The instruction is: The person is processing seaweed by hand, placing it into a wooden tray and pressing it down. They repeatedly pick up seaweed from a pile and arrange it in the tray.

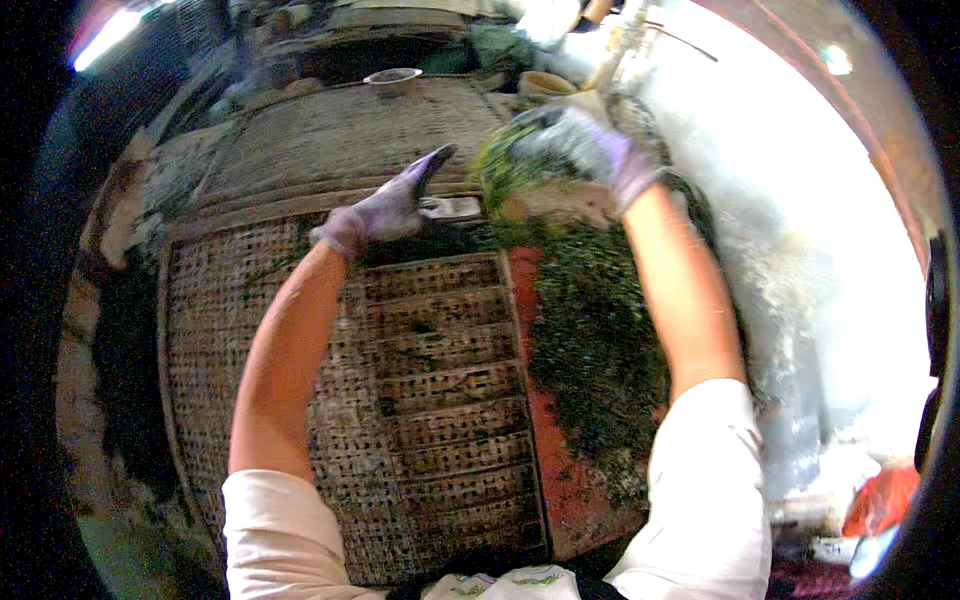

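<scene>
My left hand point(390, 199), in a purple glove with a dark palm, is spread with nothing in it. It hovers by the far edge of a woven slatted mat point(450, 390), beside a small pale object point(454, 207) I cannot make out. My right hand point(574, 142), gloved in purple and grey, is curled over a bunch of yellow-green plant stems point(502, 161); motion blurs both. Nearer me, a long heap of dark green leaves point(600, 330) lies on a red surface point(551, 450) along the mat's right side.
Beyond the mat lies a grey-brown slatted surface point(360, 127) with a shallow bowl point(394, 81) at its far edge. A tan basket or bowl point(547, 82) sits beyond my right hand. At the right are a bright pale floor point(795, 225) and a red bag point(881, 501).
</scene>
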The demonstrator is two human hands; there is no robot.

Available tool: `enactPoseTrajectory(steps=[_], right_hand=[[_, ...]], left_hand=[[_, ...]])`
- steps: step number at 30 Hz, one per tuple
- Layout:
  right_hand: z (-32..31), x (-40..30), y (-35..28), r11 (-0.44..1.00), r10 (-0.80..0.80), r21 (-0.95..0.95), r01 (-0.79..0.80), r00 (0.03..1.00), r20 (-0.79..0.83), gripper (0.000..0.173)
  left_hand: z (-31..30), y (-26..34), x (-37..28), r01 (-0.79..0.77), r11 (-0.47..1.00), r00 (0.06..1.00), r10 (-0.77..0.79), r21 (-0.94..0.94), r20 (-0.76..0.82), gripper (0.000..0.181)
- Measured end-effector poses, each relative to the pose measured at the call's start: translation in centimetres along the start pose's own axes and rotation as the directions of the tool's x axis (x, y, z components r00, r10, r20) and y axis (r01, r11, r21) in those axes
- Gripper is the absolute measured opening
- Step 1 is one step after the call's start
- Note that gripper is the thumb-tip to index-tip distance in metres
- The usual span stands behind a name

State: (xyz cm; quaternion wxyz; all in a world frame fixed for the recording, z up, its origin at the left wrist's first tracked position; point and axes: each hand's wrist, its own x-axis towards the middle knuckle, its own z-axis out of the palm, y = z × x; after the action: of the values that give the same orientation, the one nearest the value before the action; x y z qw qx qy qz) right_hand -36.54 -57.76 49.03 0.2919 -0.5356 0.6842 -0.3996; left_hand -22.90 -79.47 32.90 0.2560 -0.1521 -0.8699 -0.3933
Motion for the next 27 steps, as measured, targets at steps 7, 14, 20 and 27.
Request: enactPoseTrajectory(steps=[7, 14, 20, 27], right_hand=[[8.4, 8.2, 21.4, 0.506, -0.313, -0.847, 0.159, 0.95, -0.008, 0.042], [13.4, 6.3, 15.1, 0.382, -0.118, -0.924, -0.031, 0.99, -0.083, 0.031], [11.1, 3.8, 12.4, 0.199, 0.066, -0.971, -0.135, 0.99, -0.124, 0.031], [7.8, 2.0, 14.1, 0.414, 0.089, -0.874, -0.256, 0.966, -0.241, 0.053]], left_hand=[[-2.3, 0.5, -2.9, 0.414, 0.591, 0.745, -0.657, 0.692, 0.116, 0.055], [0.1, -0.2, -8.0, 0.558, 0.467, 0.752, -0.633, 0.686, -0.181, 0.035], [1.1, -1.5, -9.6, 0.277, 0.306, 0.907, -0.395, 0.911, -0.143, 0.024], [1.1, 1.0, -6.8, 0.241, 0.179, 0.624, -0.782, 0.954, -0.011, 0.023]])
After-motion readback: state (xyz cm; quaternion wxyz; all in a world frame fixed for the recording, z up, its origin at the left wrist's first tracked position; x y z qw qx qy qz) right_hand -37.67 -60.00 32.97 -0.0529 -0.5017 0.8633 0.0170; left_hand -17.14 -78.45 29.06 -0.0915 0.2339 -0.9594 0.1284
